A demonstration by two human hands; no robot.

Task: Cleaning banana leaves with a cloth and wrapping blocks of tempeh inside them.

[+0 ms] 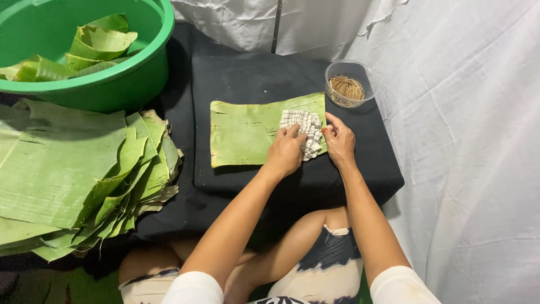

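A rectangular green banana-leaf sheet [247,132] lies flat on a low table draped in black cloth [253,73], directly ahead of the seated person. On the sheet's right end sits a crumpled white-and-black checked cloth [304,128]. The left hand [286,152] rests on that cloth with its fingers curled together over the folds, pressing it to the leaf. The right hand [339,139] lies at the leaf's right edge, fingers close together, fingertips touching both the cloth and the leaf margin.

The leaf looks thin and ribbed, so hard rubbing across the grain could probably split it along a vein. If the right hand lets the edge go, the sheet may slide or buckle under the cloth. A small clear round bowl of thin brown sticks [347,85] stands just beyond the right corner; a wide sweep could knock it over. To the left lie a tall stack of banana leaves [73,174] and a green plastic basin holding folded leaf pieces [112,79], well apart from the hands.
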